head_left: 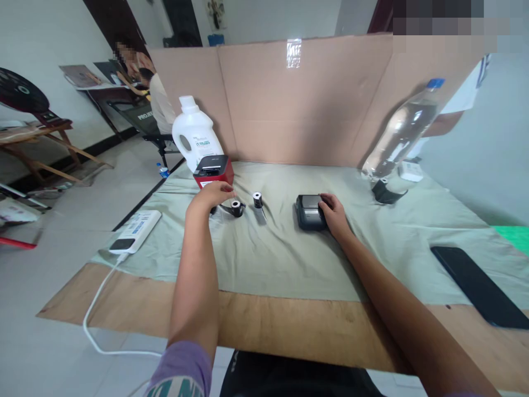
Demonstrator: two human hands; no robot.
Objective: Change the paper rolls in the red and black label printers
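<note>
My left hand [211, 196] hovers over a small roll with a black holder [236, 208], fingers curled down beside it, just in front of a red and black label printer [214, 170]. Whether the fingers grip anything I cannot tell. A second small white paper roll [258, 199] stands upright a little to the right. My right hand [334, 214] rests on the right side of a small black portable printer [309, 212], fingers on its top edge.
A white jug [193, 135] stands behind the red printer. A clear water bottle [400, 132] leans at the right by the cardboard screen [289, 105]. A black phone [479, 285] lies at right; a white power bank [136, 231] with cable at left. A person sits far left.
</note>
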